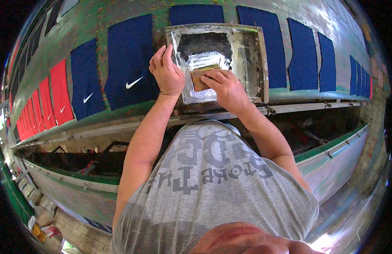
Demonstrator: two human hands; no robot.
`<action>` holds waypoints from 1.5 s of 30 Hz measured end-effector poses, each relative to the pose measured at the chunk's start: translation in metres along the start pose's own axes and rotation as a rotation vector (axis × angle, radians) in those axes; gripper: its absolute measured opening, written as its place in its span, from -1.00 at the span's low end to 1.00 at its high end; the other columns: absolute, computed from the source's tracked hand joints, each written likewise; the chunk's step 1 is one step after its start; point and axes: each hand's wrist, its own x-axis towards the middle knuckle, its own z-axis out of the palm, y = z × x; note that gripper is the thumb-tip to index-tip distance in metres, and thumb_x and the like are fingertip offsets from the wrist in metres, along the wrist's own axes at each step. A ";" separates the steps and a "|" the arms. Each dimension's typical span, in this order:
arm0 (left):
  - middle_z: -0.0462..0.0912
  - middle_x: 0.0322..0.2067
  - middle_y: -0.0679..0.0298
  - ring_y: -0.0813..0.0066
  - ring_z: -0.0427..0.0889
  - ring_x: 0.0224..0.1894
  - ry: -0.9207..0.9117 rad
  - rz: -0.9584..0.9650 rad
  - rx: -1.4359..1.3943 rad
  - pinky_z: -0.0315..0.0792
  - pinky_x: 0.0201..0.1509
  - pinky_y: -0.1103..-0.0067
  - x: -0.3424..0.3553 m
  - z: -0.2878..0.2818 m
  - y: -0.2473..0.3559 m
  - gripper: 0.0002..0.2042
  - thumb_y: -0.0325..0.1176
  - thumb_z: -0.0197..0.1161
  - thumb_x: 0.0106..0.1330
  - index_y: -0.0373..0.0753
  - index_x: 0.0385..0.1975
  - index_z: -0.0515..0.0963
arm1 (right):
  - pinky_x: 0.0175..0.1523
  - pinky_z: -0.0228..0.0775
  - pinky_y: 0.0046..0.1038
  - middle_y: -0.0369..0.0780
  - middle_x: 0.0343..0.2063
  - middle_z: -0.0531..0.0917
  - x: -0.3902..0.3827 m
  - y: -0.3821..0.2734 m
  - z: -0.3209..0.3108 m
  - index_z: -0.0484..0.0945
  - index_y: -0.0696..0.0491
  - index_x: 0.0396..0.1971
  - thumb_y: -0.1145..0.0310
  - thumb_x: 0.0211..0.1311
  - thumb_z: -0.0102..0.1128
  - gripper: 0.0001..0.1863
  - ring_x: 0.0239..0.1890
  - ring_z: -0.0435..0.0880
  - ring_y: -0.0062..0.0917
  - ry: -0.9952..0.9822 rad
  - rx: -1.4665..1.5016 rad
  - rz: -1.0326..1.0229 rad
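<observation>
A screen-printing frame [264, 63] with wooden sides lies in front of me on the long table, over a navy fabric panel [196, 14] whose far end shows beyond it. White ink [198, 96] is smeared across the lower half of its mesh. My right hand [224, 86] grips a small brown squeegee [197, 81], pressed down in the white ink. At the frame's left side rests my left hand [167, 72], its fingers stretched out and apart along the edge. The squeegee's lower edge is partly hidden by ink and fingers.
Navy panels [130, 55] with a white curved mark lie to the left, then several red panels [61, 91]. Unmarked navy panels [305, 55] lie to the right. A metal rail [306, 108] runs along the table's near edge, with a dark trough [98, 158] below it.
</observation>
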 end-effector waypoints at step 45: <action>0.65 0.23 -0.01 -0.07 0.57 0.33 0.025 0.014 0.078 0.36 0.51 0.08 -0.004 0.003 0.001 -0.50 -0.60 0.12 0.39 -0.28 0.36 0.57 | 0.21 0.66 -0.14 -0.17 -0.05 0.84 0.025 0.041 -0.022 0.79 -0.07 0.10 0.61 0.17 0.28 -0.51 0.08 0.80 -0.15 -0.047 0.061 -0.135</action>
